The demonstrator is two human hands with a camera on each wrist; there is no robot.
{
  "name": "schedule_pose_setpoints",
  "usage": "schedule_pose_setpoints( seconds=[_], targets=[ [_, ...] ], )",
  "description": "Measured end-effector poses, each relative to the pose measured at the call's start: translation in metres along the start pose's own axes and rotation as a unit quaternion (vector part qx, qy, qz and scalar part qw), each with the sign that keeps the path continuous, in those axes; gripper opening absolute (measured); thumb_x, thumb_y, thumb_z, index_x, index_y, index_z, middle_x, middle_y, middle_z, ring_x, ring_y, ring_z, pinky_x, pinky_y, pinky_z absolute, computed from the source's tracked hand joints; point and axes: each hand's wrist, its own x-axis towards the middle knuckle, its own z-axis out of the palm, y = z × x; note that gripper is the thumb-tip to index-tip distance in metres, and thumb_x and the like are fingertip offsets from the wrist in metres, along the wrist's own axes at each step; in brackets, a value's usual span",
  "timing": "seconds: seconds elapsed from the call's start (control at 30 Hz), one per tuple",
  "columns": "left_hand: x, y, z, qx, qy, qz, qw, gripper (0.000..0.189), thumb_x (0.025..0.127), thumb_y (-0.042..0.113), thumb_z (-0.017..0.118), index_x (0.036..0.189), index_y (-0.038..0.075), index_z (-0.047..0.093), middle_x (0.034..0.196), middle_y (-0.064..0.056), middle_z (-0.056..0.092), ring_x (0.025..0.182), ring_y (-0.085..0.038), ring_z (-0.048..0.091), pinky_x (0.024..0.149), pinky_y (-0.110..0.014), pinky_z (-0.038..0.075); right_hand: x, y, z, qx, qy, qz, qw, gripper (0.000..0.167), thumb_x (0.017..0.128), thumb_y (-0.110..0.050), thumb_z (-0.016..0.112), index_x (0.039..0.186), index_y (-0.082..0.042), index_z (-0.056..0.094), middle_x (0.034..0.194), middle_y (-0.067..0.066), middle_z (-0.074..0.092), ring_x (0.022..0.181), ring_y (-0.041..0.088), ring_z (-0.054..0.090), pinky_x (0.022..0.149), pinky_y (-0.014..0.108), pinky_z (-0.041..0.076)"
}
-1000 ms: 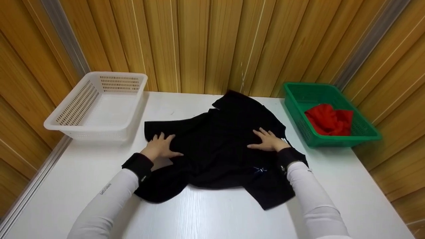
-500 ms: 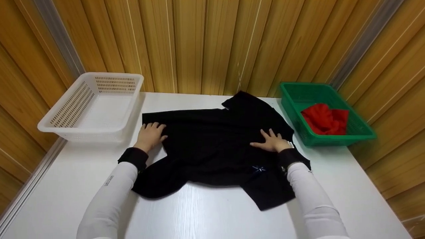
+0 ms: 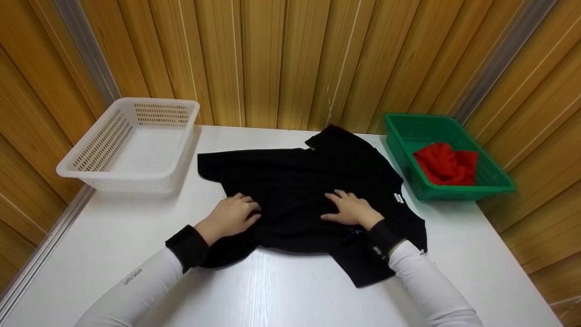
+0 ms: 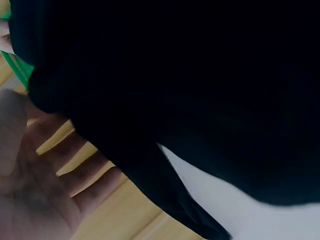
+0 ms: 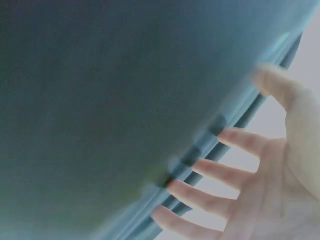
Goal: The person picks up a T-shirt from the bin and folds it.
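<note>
A black short-sleeved shirt (image 3: pixel 290 177) lies spread on the white table, its neck side toward the right. A small white label (image 3: pixel 398 198) shows near the neck. My left hand (image 3: pixel 230 215) rests on the lower left part of the shirt, fingers slightly bent. In the left wrist view, the left hand's spread fingers (image 4: pixel 75 155) touch the dark cloth. My right hand (image 3: pixel 350 210) lies on the right half, fingers spread, just above a blue star-like mark (image 3: pixel 355 232). The right wrist view shows its fingertips (image 5: pixel 177 187) against the fabric. Neither hand grips the cloth.
A white perforated basket (image 3: pixel 171 175) stands at the back left with nothing in it. At the back right, a green basket (image 3: pixel 472 193) holds a crumpled red cloth (image 3: pixel 447 163). Wood-patterned panels (image 3: pixel 263 63) close off the back and sides.
My left hand has swept from the shirt's left end down and rightward, after the upper left edge was smoothed outward. My right hand has shifted down and left, uncovering the label.
</note>
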Motion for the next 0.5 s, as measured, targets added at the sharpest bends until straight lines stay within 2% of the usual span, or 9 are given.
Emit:
schedule_pose_setpoints(
  seconds=[0.13,0.23,0.3,0.4,0.5],
  targets=[
    [0.000,0.009,0.000,-0.006,-0.096,-0.036,0.9947,0.051,0.098,0.039,0.067,0.133,0.003,0.066,0.141,-0.021,0.063,0.132,-0.045,0.057,0.109,-0.057,0.050,-0.004,-0.013,0.004,0.030,-0.038,-0.014,0.9987,0.092,0.091,-0.064,0.065,0.162,-0.015,0.032,0.169,0.023,0.024,0.150,0.058,0.028,0.111,0.073,0.039],
    [0.005,0.007,0.000,-0.004,-0.147,-0.070,0.9866,0.067,0.097,0.046,0.066,0.148,0.005,0.053,0.157,-0.021,0.048,0.146,-0.050,0.042,0.117,-0.061,0.042,-0.003,-0.011,0.006,0.052,-0.050,-0.006,0.9974,0.100,0.087,-0.068,0.067,0.164,-0.020,0.026,0.172,0.021,0.015,0.151,0.062,0.017,0.114,0.079,0.029],
    [0.009,0.001,0.002,-0.003,-0.165,-0.089,0.9823,0.076,0.096,0.053,0.065,0.154,0.008,0.046,0.164,-0.017,0.040,0.151,-0.050,0.033,0.119,-0.063,0.038,-0.001,-0.007,0.008,0.064,-0.056,0.003,0.9964,0.104,0.084,-0.073,0.067,0.165,-0.024,0.022,0.173,0.019,0.010,0.152,0.064,0.011,0.116,0.081,0.022],
    [0.014,-0.014,0.004,-0.011,-0.179,-0.100,0.9787,0.087,0.092,0.062,0.064,0.160,0.014,0.037,0.170,-0.012,0.031,0.156,-0.048,0.024,0.122,-0.067,0.030,0.003,-0.001,0.010,0.073,-0.063,0.018,0.9952,0.109,0.080,-0.081,0.064,0.165,-0.030,0.017,0.175,0.017,0.003,0.153,0.063,0.004,0.116,0.084,0.014],
    [0.018,-0.031,0.006,-0.027,-0.195,-0.107,0.9746,0.090,0.093,0.067,0.059,0.163,0.021,0.028,0.173,-0.013,0.018,0.160,-0.046,0.014,0.126,-0.069,0.017,0.009,0.003,0.010,0.077,-0.070,0.031,0.9941,0.111,0.080,-0.084,0.060,0.166,-0.032,0.013,0.175,0.016,-0.001,0.154,0.063,0.000,0.116,0.084,0.010]
  ],
)
